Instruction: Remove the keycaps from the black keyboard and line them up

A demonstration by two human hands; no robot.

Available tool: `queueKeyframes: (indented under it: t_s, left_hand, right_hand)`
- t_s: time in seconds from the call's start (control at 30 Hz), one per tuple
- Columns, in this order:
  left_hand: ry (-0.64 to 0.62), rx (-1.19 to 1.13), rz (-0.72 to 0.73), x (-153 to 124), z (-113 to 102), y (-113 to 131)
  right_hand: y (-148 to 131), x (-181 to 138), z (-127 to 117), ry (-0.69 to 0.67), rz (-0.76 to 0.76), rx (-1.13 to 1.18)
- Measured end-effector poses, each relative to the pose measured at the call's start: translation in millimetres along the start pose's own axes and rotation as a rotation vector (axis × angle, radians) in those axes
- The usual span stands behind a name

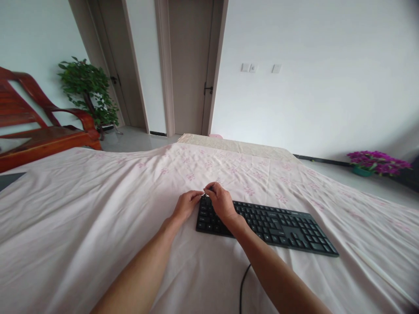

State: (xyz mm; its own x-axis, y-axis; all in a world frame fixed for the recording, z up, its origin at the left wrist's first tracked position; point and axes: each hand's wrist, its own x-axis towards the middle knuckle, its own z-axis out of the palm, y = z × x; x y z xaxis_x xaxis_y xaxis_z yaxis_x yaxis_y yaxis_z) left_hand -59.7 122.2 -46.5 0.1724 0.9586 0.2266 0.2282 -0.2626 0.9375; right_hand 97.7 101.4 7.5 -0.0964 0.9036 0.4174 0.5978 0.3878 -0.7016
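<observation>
A black computer keyboard (275, 224) lies face up on the pink flowered cloth, at a slight slant. My left hand (187, 205) is at its upper left corner, the thumb and fingers pinched together. My right hand (221, 203) reaches over the left part of the keyboard, its fingers pinched close to those of the left. A small, thin dark thing shows between the fingertips of both hands, too small to name. The right forearm covers some of the keys. A black cable (242, 285) runs down the cloth below the keyboard.
The pale pink cloth (98, 209) is wrinkled and spreads over a wide surface. Beyond it, a wooden chair (65, 131) and a leafy plant (87, 87) stand at left. Purple flowers (379, 162) in a green pot are at right, near the white wall (310, 100).
</observation>
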Motion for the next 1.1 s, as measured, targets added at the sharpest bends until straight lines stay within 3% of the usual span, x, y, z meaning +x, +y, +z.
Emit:
queueKeyframes:
  t_s: [0.3, 0.67, 1.1]
  left_hand:
    - [-0.049, 0.043, 0.015, 3.1, -0.5, -3.2]
    - [-0.011, 0.270, 0.065, 5.9, 3.0, 4.8]
    - [0.052, 0.438, 0.100, -1.8, 6.2, 19.2]
  right_hand:
    - [-9.9, 10.9, -0.1, -0.077, -0.032, -0.229]
    - [-11.2, 8.7, 7.8, -0.141, -0.106, -0.241]
    - [4.5, -4.9, 15.0, 0.015, -0.184, -0.125]
